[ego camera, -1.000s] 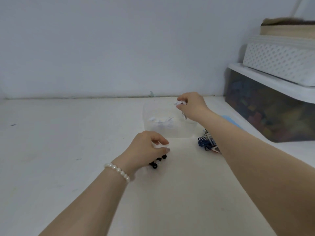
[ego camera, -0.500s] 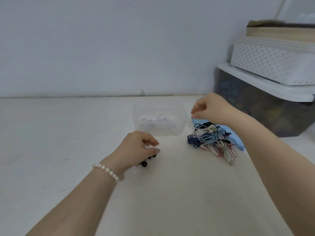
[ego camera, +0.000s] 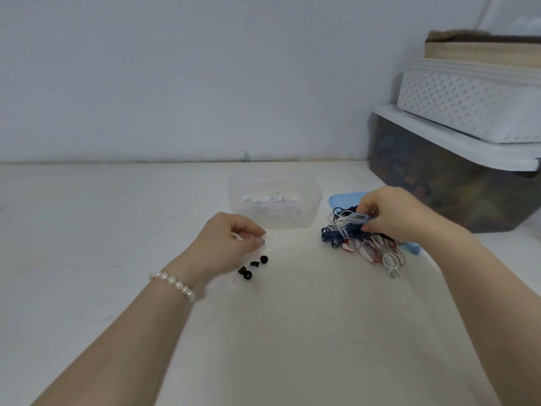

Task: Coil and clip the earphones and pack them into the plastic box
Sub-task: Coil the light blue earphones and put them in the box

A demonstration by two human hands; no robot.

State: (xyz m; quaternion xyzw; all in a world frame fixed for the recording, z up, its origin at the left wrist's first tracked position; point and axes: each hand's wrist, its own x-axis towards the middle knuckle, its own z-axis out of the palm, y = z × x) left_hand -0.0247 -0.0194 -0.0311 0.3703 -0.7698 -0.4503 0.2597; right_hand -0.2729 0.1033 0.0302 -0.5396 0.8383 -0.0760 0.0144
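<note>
- One tangle of earphones (ego camera: 363, 241) lies on the counter (ego camera: 292, 332), right of the plastic box (ego camera: 304, 212).
- My right hand (ego camera: 389, 215) pinches its top cords.
- My left hand (ego camera: 231, 244) hovers loosely curled, apparently holding nothing, farther away.

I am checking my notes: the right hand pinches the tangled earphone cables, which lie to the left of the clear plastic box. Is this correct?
Not quite. The right hand does pinch the tangled earphone cables, but the head view shows them lying to the right of the clear plastic box, not to its left.
</note>
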